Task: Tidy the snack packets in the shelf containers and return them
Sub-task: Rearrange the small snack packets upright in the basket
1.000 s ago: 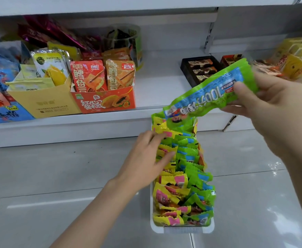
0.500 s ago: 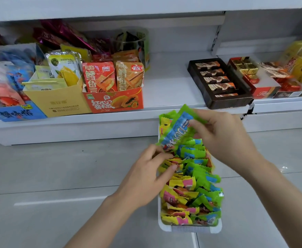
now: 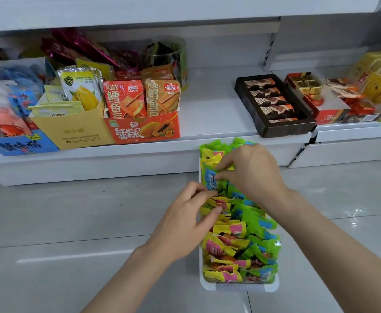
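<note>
I see the long white plastic tray [image 3: 207, 284] of yellow and green snack packets [image 3: 232, 231] on the grey tiled floor [image 3: 72, 222]. My right hand [image 3: 250, 170] pinches a green-and-blue packet [image 3: 212, 180]; my left hand [image 3: 185, 220] presses yellow packets with loosely curled fingers.

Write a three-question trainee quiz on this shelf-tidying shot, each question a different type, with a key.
1. True or false: the white tray of snack packets sits on the floor, not on the shelf.
2. Which hand pinches the green packet being tucked into the tray?
A. left hand
B. right hand
C. neither
3. Fill in: the tray holds green packets on the right and ______ packets on the left.

Key: 1 true; 2 B; 3 yellow.
</note>
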